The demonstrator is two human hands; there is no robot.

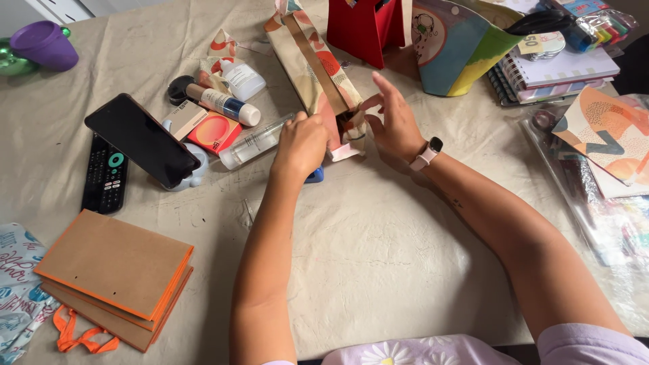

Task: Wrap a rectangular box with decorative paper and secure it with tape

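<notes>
**Both hands at the mouth of the paper bag**

My left hand [301, 145] is clenched on the near end of the patterned paper bag [312, 67], which lies on its side in the middle of the table [378, 257], stretching toward the far edge. My right hand [392, 125] rests against the same end, fingers spread, pinching nothing that I can see. I judge I am working the bag's mouth open or folding it; next calls for a firmer right-hand hold on the flap. A clear bottle [253, 142] lies just beside my left knuckles. My hands hide the bag's opening and a blue thing beneath my left wrist; the bag's far end is cut off.
</notes>
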